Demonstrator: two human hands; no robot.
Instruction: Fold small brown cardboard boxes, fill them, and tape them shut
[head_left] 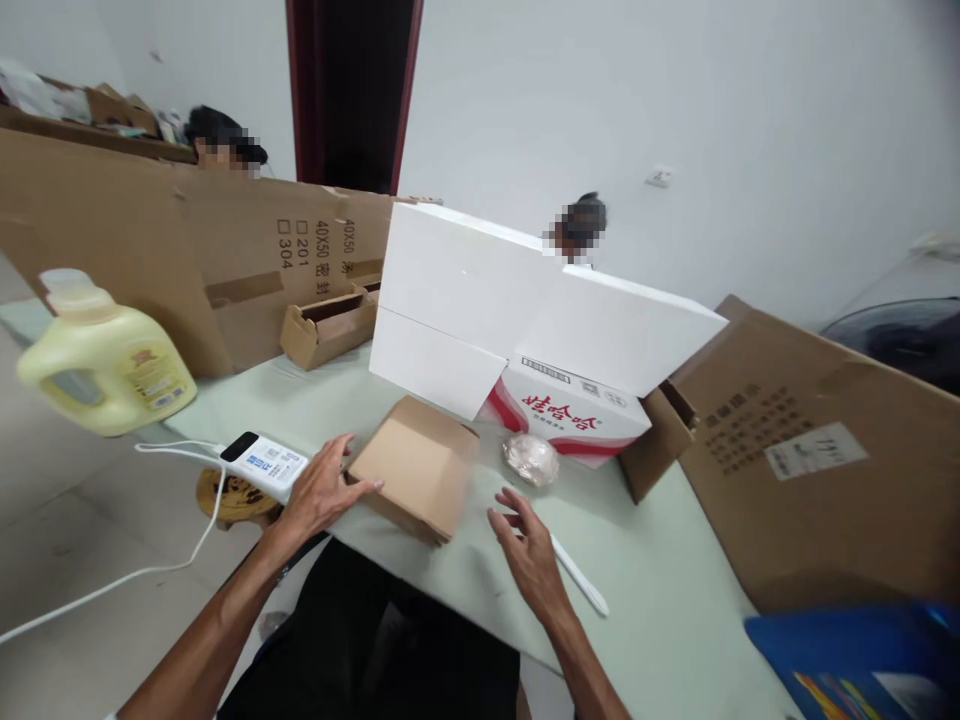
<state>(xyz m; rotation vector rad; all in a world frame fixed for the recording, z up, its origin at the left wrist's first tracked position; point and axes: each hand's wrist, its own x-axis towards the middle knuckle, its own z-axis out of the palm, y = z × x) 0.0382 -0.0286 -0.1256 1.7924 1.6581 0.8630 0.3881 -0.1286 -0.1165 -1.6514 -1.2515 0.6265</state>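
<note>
A small closed brown cardboard box (415, 455) lies on the table in front of me. My left hand (326, 485) is at its left side, thumb and fingers apart, with the thumb near or touching the box's front corner. To the right of the box, my right hand (525, 550) hovers with fingers loosely spread and nothing in them. Beside that wrist lies a slim white object (581, 575), its kind unclear. A clear, shiny round bundle (530, 458), perhaps plastic or tape, sits beyond my right hand.
Left are a white power bank or phone (266, 465) with a cable (180, 568) and a yellow detergent jug (109, 350). White boards (457, 290), a red-and-white carton (566, 415) and large cardboard sheets (247, 260) stand behind. Two people sit beyond them. A blue package (847, 650) is at right.
</note>
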